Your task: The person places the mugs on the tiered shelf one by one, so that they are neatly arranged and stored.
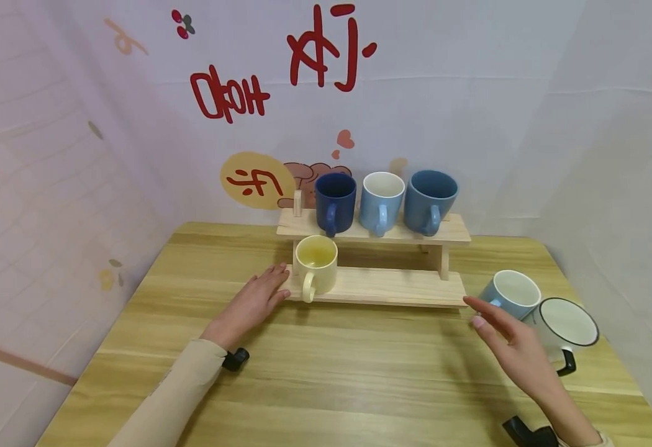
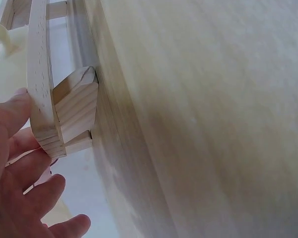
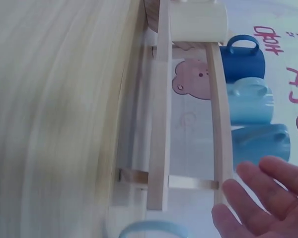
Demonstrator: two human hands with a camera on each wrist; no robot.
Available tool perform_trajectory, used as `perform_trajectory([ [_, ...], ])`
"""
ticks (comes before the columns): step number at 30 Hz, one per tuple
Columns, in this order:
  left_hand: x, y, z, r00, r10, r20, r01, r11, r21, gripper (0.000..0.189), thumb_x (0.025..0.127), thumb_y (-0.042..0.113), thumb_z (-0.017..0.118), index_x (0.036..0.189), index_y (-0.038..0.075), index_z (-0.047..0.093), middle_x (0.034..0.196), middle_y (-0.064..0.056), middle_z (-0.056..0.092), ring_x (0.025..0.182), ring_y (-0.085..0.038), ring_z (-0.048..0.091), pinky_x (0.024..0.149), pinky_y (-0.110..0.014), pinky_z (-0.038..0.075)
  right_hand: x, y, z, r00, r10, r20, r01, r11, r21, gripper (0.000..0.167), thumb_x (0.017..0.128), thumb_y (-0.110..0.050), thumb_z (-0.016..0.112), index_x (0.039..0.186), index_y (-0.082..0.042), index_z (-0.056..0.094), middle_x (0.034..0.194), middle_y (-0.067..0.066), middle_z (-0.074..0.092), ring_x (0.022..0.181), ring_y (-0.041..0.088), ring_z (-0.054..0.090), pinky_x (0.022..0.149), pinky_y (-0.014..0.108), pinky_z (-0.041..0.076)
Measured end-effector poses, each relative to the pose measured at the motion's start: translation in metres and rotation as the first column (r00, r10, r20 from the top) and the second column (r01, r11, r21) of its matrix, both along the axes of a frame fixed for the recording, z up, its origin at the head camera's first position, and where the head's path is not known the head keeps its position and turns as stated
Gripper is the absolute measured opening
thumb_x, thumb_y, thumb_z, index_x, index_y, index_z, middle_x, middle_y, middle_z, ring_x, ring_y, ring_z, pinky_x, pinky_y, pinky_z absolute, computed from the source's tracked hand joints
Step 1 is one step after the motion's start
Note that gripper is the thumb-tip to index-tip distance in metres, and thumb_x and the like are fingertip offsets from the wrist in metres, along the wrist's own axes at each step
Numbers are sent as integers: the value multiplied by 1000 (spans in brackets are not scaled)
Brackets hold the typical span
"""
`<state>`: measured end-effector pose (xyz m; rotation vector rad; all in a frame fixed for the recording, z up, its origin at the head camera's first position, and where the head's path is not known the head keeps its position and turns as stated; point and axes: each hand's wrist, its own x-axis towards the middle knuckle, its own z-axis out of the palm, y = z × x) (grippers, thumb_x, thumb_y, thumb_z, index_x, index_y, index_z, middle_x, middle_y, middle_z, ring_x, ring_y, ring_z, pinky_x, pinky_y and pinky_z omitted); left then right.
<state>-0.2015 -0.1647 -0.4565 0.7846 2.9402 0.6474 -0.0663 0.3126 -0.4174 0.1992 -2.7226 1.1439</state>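
Observation:
A two-tier wooden rack (image 1: 393,285) stands on the table. At the left end of its lower board rests my left hand (image 1: 256,302), fingers extended; in the left wrist view its thumb (image 2: 17,111) and fingertips are right at the board's end. Beside that hand on the lower board sits a pale yellow mug (image 1: 317,267). My right hand (image 1: 516,351) reaches out with spread fingers near the board's right end, holding nothing. Upright along the top board are a dark blue mug (image 1: 335,202), a light blue mug (image 1: 382,202) and a grey-blue mug (image 1: 431,202), handles forward.
Right of the rack, a light blue mug (image 1: 507,295) and a white mug with a black rim and handle (image 1: 563,329) stand on the wooden table (image 1: 359,379), close to my right hand. A white cloth with red characters (image 1: 443,112) hangs behind.

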Motion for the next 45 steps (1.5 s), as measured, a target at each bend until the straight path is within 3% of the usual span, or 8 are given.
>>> perform_trajectory([
  [5, 1, -2, 0, 1000, 5, 2, -5, 1000, 19, 57, 108, 32, 57, 153, -2, 47, 164, -18, 36, 150, -42, 34, 116, -67, 31, 13, 9, 5, 999, -37, 1, 37, 999, -17, 40, 109, -20, 56, 148, -20, 59, 144, 1, 62, 123, -14, 51, 86, 5, 45],
  [13, 0, -1, -1, 1000, 3, -6, -2, 1000, 18, 57, 107, 31, 58, 152, -2, 48, 163, -18, 37, 149, -43, 35, 116, -68, 31, 28, 27, 1, 994, -110, 15, 111, 993, -37, 40, 108, -19, 58, 148, -17, 59, 138, -27, 57, 116, -19, 50, 86, 1, 42],
  [20, 0, 0, 0, 1000, 5, 3, -5, 1000, 25, 56, 107, 30, 58, 152, -2, 48, 163, -18, 36, 149, -43, 35, 116, -67, 31, 30, 34, -12, 982, -156, 105, 166, 981, -99, 43, 111, -28, 52, 150, -11, 55, 138, -25, 58, 117, -21, 45, 86, 1, 37],
  [26, 1, -1, 0, 1000, 7, 3, -7, 1000, 20, 56, 108, 30, 58, 152, -3, 47, 163, -17, 36, 149, -43, 35, 116, -67, 32, 25, 29, -24, 977, -121, 174, 162, 956, -245, 51, 112, -29, 47, 150, 5, 47, 138, -20, 60, 118, -16, 50, 89, 4, 42],
  [29, 1, 0, 0, 1000, 6, 0, -6, 1000, 18, 57, 107, 30, 58, 153, -3, 47, 163, -17, 36, 149, -43, 35, 116, -66, 32, 22, 28, -28, 975, -92, 203, 161, 920, -358, 56, 112, -29, 46, 152, 10, 39, 138, -19, 60, 119, -15, 52, 91, 5, 44],
  [37, 1, -1, 0, 1000, 12, 22, -12, 1000, 28, 57, 108, 31, 57, 153, -1, 46, 164, -15, 35, 150, -41, 33, 117, -64, 31, 7, 26, -40, 980, -7, 199, 140, 733, -666, 67, 112, -24, 49, 153, 21, 23, 130, -19, 65, 120, -11, 57, 98, 9, 46],
  [41, 1, -1, 0, 1000, 8, 20, -9, 999, 33, 57, 108, 31, 57, 153, -1, 46, 165, -15, 35, 150, -41, 33, 117, -65, 32, 0, 26, -44, 980, 3, 200, 144, 685, -714, 70, 112, -26, 48, 152, 24, 18, 126, -19, 66, 118, -10, 59, 98, 9, 47],
  [45, 0, -2, -1, 1000, 9, 20, -10, 999, 36, 57, 108, 31, 57, 154, -1, 47, 165, -14, 35, 150, -41, 33, 117, -64, 32, -6, 26, -46, 975, 12, 220, 158, 660, -735, 74, 112, -27, 46, 151, 26, 12, 121, -21, 66, 113, -11, 60, 96, 10, 48],
])
